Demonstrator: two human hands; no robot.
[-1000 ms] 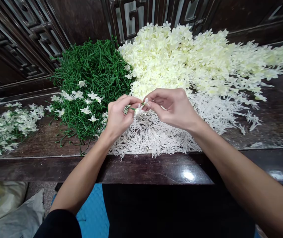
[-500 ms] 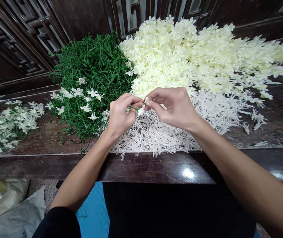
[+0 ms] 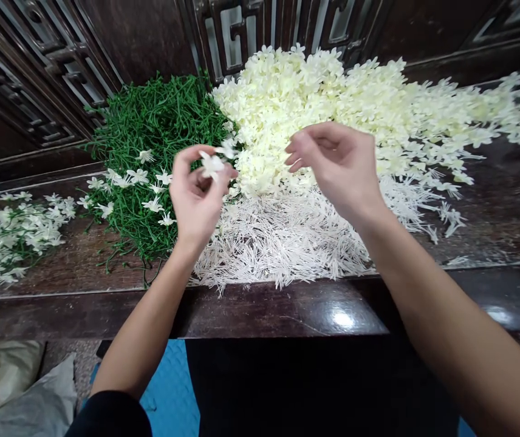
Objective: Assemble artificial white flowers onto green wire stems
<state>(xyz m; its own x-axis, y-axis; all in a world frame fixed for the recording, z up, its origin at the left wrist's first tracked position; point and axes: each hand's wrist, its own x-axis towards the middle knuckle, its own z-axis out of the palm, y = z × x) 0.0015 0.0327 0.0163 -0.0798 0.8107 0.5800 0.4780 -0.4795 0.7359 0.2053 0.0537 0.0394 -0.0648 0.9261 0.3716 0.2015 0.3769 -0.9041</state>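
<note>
My left hand [image 3: 196,203] is closed in a pinch on an artificial flower stem with white blossoms. One white blossom [image 3: 212,167] sits in front of the fingers, and another [image 3: 228,149] stands just past the fingertips; the stem itself is mostly hidden. My right hand [image 3: 337,164] hovers over the piles, apart from the left, its fingers loosely curved with nothing visible in them. Beneath it lie a heap of cream-white petal flowers [image 3: 296,103] and a pile of thin white stamen pieces [image 3: 282,243]. Green plastic stems [image 3: 160,115] are heaped behind my left hand.
Several assembled white flowers [image 3: 136,176] rest on the green stems. More flower sprigs [image 3: 27,230] lie at the left of the dark wooden bench [image 3: 260,309]. A carved wooden back [image 3: 150,36] rises behind. Sacks [image 3: 36,388] and a blue surface [image 3: 171,388] are below.
My hands have parted from their meeting point over the stamen pile. The left moved left and up with the flower stem; the right let go and moved up and right.
</note>
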